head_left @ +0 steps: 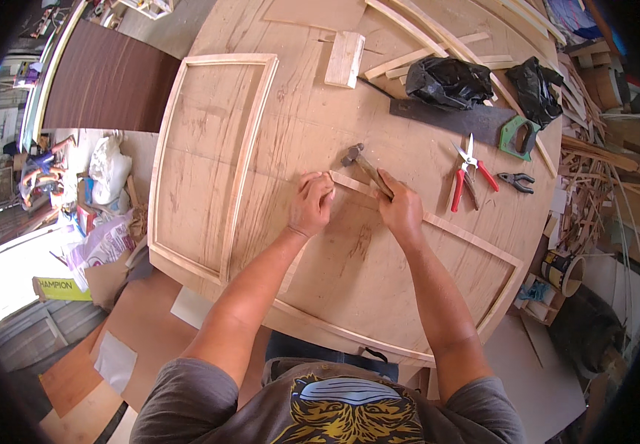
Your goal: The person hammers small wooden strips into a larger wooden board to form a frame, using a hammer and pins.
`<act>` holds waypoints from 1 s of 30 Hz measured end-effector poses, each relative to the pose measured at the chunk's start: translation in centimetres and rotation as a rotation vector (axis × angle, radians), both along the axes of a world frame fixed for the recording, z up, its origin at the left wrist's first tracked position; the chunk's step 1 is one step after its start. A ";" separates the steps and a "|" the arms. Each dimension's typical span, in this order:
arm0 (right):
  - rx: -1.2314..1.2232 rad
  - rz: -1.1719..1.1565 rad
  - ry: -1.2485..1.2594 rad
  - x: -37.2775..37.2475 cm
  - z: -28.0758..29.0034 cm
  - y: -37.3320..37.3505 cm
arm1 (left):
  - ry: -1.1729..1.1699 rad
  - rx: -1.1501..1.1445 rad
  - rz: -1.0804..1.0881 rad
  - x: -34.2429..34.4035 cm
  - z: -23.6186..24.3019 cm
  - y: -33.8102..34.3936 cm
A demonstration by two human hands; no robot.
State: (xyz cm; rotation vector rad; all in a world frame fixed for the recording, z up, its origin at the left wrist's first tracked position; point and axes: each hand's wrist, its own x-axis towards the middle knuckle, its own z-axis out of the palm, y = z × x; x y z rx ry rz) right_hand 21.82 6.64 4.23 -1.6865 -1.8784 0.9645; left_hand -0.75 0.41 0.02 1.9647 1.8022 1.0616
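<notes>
A hammer [366, 169] with a wooden handle is gripped in my right hand [401, 208]; its metal head hovers close to the corner of a wooden frame [475, 240]. At that same corner my left hand [313, 201] has its fingers curled and pressed together on the frame. Whether a nail sits between those fingers is too small to see. The frame lies flat on the plywood table in front of me, its near side close to my body. To the left, a second wooden frame [243, 164] lies on the table, untouched.
Right of the hammer lie red-handled snips [470, 172], black pliers [516, 181] and a green-handled handsaw [453, 118]. Black plastic bags [449, 81] and thin wood strips [408, 24] are beyond. A wood block [345, 59] rests at the far middle. Offcuts [593, 126] pile up beside the table.
</notes>
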 end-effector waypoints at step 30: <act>-0.001 0.017 -0.010 0.3 -0.3 -0.1 | -0.263 -0.152 0.129 0.3 0.3 0.9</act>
